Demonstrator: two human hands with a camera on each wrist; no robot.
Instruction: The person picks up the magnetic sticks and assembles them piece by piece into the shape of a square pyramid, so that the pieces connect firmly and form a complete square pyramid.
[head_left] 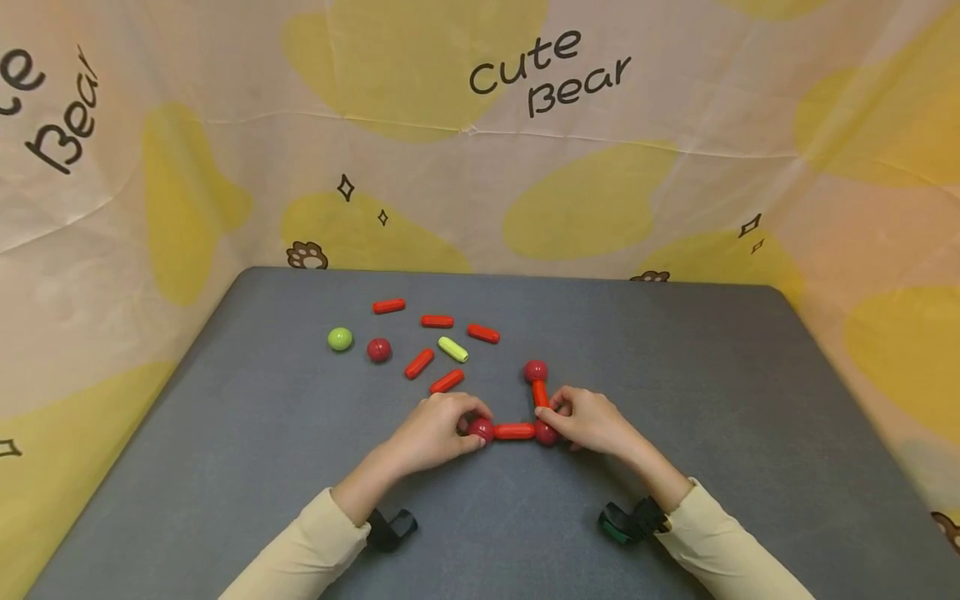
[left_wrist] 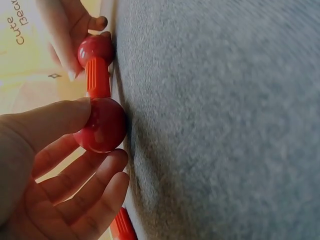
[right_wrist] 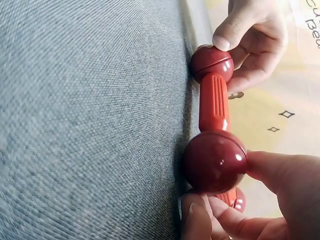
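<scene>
Three dark red balls and two red rods form an L on the table. My left hand (head_left: 438,427) pinches the left-end ball (left_wrist: 102,125) between thumb and fingers. From there a ridged red rod (head_left: 514,431) runs right to the corner ball (right_wrist: 216,161), which my right hand (head_left: 596,422) holds with thumb and fingertips. A second red rod (head_left: 541,393) goes away from that corner to the far ball (head_left: 536,371). In the head view, my right fingers partly cover the corner ball and the near end of the second rod.
Beyond my left hand lie several loose red rods (head_left: 437,321), a yellow-green rod (head_left: 453,349), a loose red ball (head_left: 378,350) and a green ball (head_left: 340,339). The grey table (head_left: 675,358) ends at a patterned cloth backdrop (head_left: 480,183).
</scene>
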